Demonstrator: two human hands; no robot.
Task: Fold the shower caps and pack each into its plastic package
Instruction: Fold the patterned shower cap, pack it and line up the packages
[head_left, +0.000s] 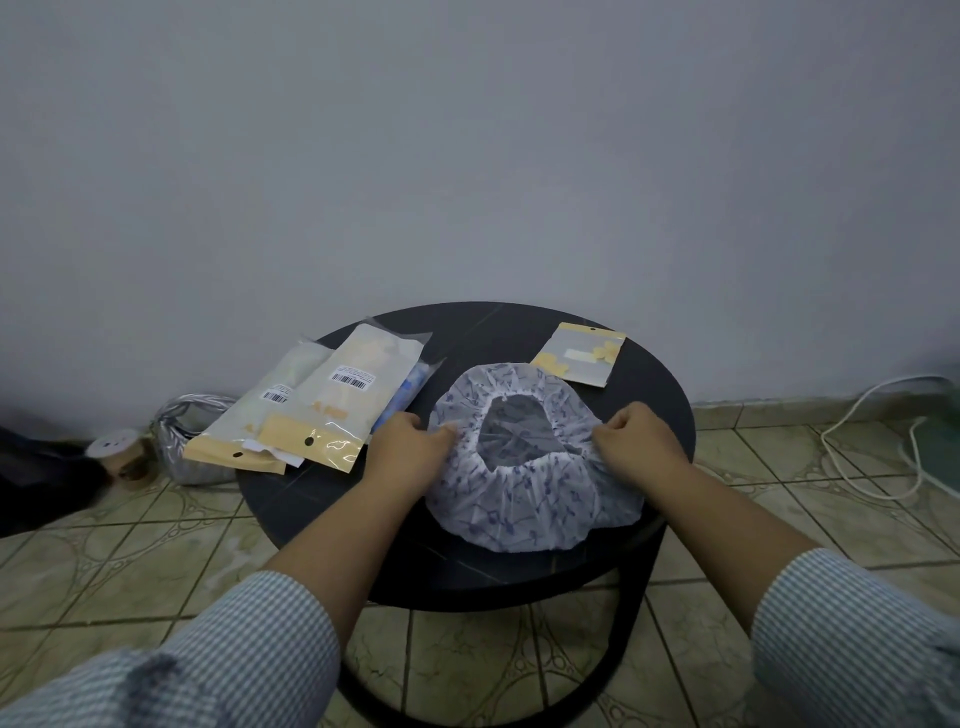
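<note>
While I watch through the head camera, my left hand pinches the left side of the elastic rim of the shower cap, fingers curled tight on the gathered edge. My right hand does the same on the right side of the rim, knuckles up, fingers clenched around the fabric. The cap is white with a blue print, and it lies opening-up on the near right part of the round black table, its elastic mouth stretched between my two hands.

Just beyond the cap, toward the wall, an empty flat package with a yellow header lies on the table, its near corner close to the cap's far edge. To the left, a pile of filled packages with barcode labels overhangs the table's left edge; a blue item shows at the pile's right side, near my left hand.

On the tiled floor left of the table sit a silvery bag and a small round container. A white cable loops on the floor at the right.
</note>
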